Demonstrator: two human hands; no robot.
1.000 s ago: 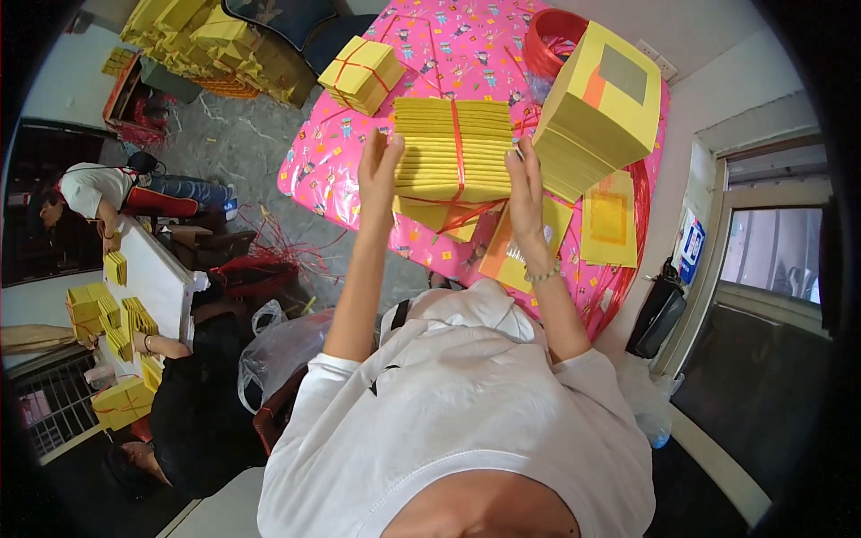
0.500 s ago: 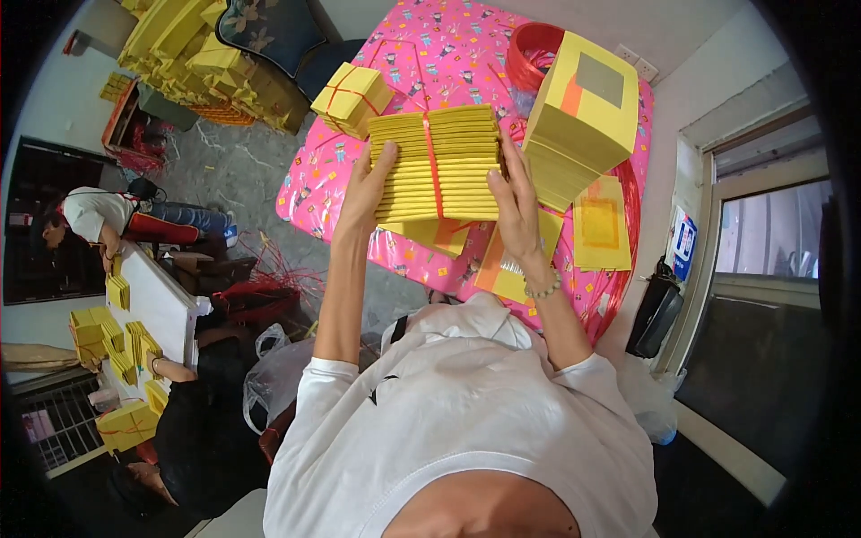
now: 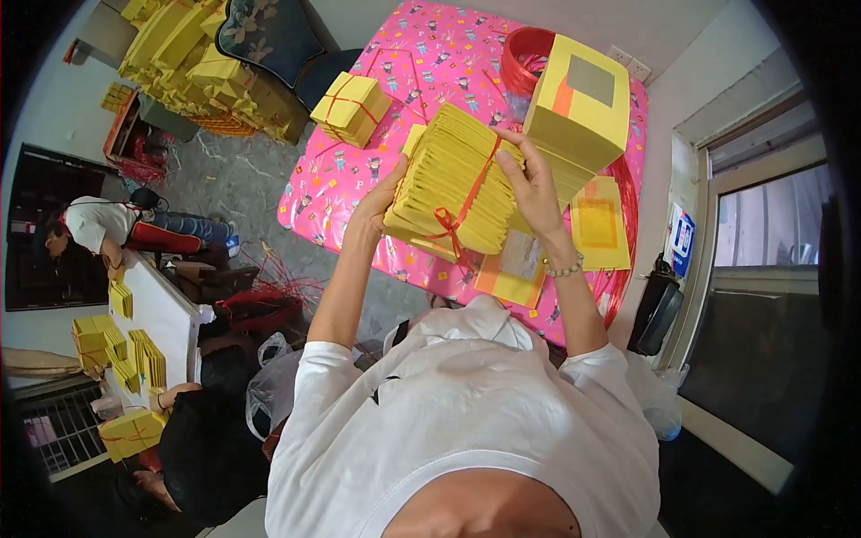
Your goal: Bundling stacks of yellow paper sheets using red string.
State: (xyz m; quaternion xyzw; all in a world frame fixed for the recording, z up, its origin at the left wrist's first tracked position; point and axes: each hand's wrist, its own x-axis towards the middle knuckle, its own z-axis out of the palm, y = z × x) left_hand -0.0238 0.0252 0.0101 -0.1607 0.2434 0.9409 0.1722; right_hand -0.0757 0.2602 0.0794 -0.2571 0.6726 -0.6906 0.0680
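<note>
Between my two hands a thick bundle of yellow folded paper packets is held tilted above the pink table. Around it runs a red plastic ribbon, with a knotted bow at its near end. My left hand grips the bundle's left side, fingers partly hidden behind it. On the upper right edge, my right hand presses with its thumb and fingers close to the ribbon. Below the right wrist lies a yellow and orange sheet, and a yellow packet rests farther right.
The pink patterned tablecloth bears a small tied yellow bundle, a tall yellow stack and a red ribbon coil. At left, two people work at a white table with yellow bundles. A dark chair stands behind.
The bundle has been turned and tilted in my hands, so its ribbon now slants and the bow shows. My right hand has shifted up to the bundle's upper edge.
</note>
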